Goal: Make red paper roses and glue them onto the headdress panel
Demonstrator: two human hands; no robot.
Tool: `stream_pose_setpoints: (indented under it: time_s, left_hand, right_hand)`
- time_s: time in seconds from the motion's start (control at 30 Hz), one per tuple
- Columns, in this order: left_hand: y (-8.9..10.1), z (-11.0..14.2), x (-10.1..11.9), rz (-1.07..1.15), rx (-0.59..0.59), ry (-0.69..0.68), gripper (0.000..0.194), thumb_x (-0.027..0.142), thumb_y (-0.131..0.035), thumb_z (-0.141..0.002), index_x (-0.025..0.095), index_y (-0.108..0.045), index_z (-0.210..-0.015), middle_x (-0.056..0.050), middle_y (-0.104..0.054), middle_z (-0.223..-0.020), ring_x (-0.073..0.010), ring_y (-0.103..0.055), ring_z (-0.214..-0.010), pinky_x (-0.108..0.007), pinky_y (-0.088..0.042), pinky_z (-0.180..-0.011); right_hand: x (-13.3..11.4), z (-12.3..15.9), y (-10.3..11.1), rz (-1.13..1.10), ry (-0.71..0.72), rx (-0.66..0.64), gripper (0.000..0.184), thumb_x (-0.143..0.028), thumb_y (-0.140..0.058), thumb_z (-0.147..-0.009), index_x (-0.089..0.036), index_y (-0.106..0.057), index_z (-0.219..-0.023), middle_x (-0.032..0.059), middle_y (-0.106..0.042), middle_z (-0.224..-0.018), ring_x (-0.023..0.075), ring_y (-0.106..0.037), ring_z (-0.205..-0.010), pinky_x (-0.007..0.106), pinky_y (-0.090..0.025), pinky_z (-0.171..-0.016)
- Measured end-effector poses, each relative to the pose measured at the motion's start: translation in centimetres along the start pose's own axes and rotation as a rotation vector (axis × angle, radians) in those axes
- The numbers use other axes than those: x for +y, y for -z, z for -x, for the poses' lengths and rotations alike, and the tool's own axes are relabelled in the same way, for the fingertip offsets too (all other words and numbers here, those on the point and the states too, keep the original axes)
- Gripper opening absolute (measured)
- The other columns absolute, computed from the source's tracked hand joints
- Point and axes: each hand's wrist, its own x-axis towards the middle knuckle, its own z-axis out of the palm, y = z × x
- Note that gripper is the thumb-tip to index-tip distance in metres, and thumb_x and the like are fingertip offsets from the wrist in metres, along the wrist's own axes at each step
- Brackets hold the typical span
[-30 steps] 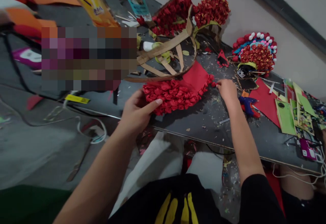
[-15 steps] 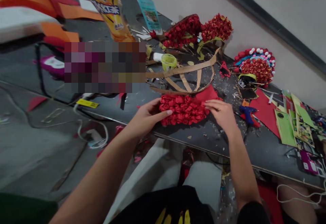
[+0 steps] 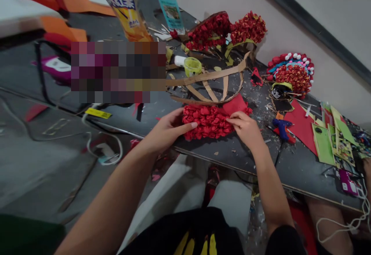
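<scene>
A red piece covered with crumpled paper petals lies near the table's front edge, with a flat bare red patch at its upper right. My left hand grips its left end, thumb on top and fingers behind. At the right side, my right hand has its fingertips pinched together against the petals; whatever is between them is too small to make out. Just behind the piece lies a curved cardboard frame with crossing strips.
Behind stand a yellow drink pack, a clear bottle and a yellow-green cup. Red petal-covered forms rest by the wall. To the right lie a blue glue gun, red sheet and green boards. Cables hang at left.
My right hand has moved slightly left and inward along the petals. My left hand keeps its hold on the piece. The whole view has shifted a little.
</scene>
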Motion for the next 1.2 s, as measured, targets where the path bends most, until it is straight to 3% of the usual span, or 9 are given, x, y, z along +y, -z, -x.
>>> stream_pose_setpoints:
  time_s: [0.37, 0.67, 0.77, 1.0, 1.2]
  left_hand:
    - [0.0, -0.1, 0.1, 0.001, -0.024, -0.018, 0.055, 0.031, -0.085, -0.055, 0.015, -0.062, -0.103, -0.004, -0.071, -0.094, -0.0143, -0.063, -0.071, -0.019, -0.053, -0.064]
    - [0.0, -0.2, -0.1, -0.021, -0.047, -0.012, 0.059, 0.035, -0.082, -0.059, 0.017, -0.06, -0.111, -0.004, -0.07, -0.095, -0.0182, -0.064, -0.077, -0.024, -0.054, -0.068]
    - [0.1, -0.2, -0.3, -0.006, -0.076, -0.027, 0.056, 0.037, -0.083, -0.058, 0.017, -0.062, -0.107, -0.005, -0.07, -0.094, -0.0201, -0.065, -0.08, -0.026, -0.055, -0.071]
    - [-0.1, -0.2, -0.5, 0.071, -0.055, -0.077, 0.053, 0.033, -0.083, -0.057, 0.018, -0.064, -0.104, -0.005, -0.07, -0.096, -0.0217, -0.065, -0.087, -0.028, -0.054, -0.078]
    - [0.2, -1.0, -1.3, 0.187, 0.077, -0.061, 0.067, 0.034, -0.085, -0.052, 0.018, -0.06, -0.112, -0.002, -0.069, -0.082, -0.016, -0.064, -0.066, -0.024, -0.054, -0.064]
  right_hand:
    - [-0.4, -1.0, 0.0, 0.085, 0.028, -0.086, 0.03, -0.006, -0.046, -0.085, -0.019, -0.073, -0.091, 0.0056, -0.065, -0.095, 0.0151, -0.063, -0.085, 0.028, -0.048, -0.078]
    - [-0.2, -0.6, -0.3, 0.129, 0.039, -0.029, 0.028, -0.006, -0.048, -0.085, -0.017, -0.073, -0.093, 0.0063, -0.067, -0.096, 0.0159, -0.065, -0.085, 0.027, -0.05, -0.079]
    - [-0.5, 0.3, 0.6, 0.079, 0.075, 0.081, 0.029, -0.008, -0.047, -0.085, -0.019, -0.071, -0.097, 0.0058, -0.068, -0.1, 0.0154, -0.065, -0.092, 0.027, -0.051, -0.084]
    - [-0.4, 2.9, 3.3, 0.194, 0.04, 0.585, 0.02, -0.012, -0.052, -0.084, -0.022, -0.069, -0.087, 0.0042, -0.067, -0.09, 0.0158, -0.064, -0.086, 0.032, -0.051, -0.081]
    - [-0.2, 4.8, 3.2, 0.259, 0.018, 0.697, 0.016, -0.01, -0.055, -0.081, -0.021, -0.067, -0.083, 0.0033, -0.061, -0.085, 0.0144, -0.061, -0.081, 0.03, -0.05, -0.075]
